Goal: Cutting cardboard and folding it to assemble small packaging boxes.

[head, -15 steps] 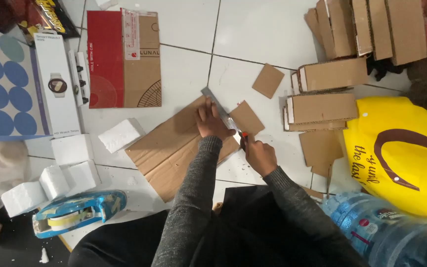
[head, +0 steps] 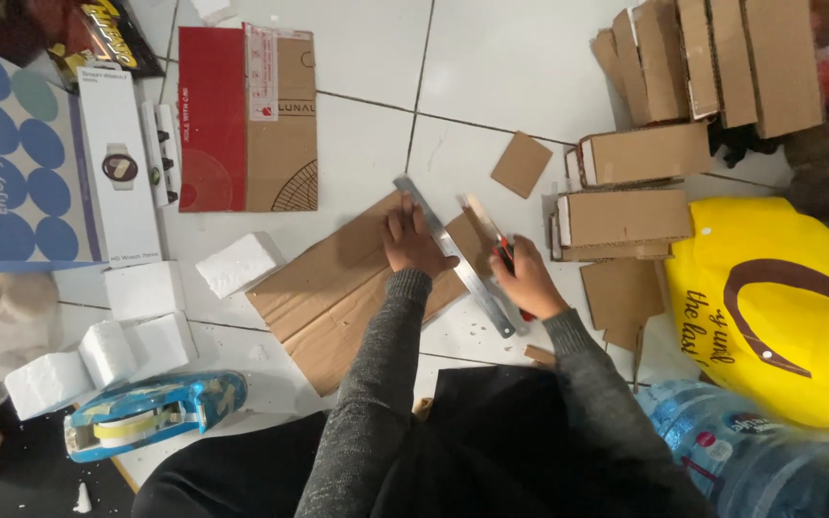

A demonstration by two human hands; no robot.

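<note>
1. Work position: the cardboard sheet (head: 338, 288) lies flat on the white tiled floor (head: 491, 67) at the centre of the frame, its long sides running diagonally from lower left to upper right.
2. Left hand (head: 413, 242): fingers spread and pressed flat on the metal ruler (head: 455, 255), pinning it to the sheet. For a clean line, pressure is best kept over the ruler's middle, with fingertips held back from the cutting edge.
3. Right hand (head: 528, 280): fingers closed around a utility knife (head: 493, 240) with a red and black handle; the blade part points to the upper left, beside the ruler's right edge. Whether the tip touches the cardboard cannot be told.
4. Judged technique: hold the blade against the ruler's edge, draw it toward the body in light passes, and do not let the ruler pivot.
5. Materials: the sheet is brown corrugated board, matte, with fold creases; the ruler is thin, straight, bright steel; the tiles are glossy with dark grout lines.
6. Surroundings: a small cardboard square (head: 522, 164) lies above the hands; folded cardboard boxes (head: 645, 153) are stacked at upper right; white foam blocks (head: 240, 264) lie at left; a blue tape dispenser (head: 151, 412) is at lower left; a yellow bag (head: 779, 307) is at right
</note>
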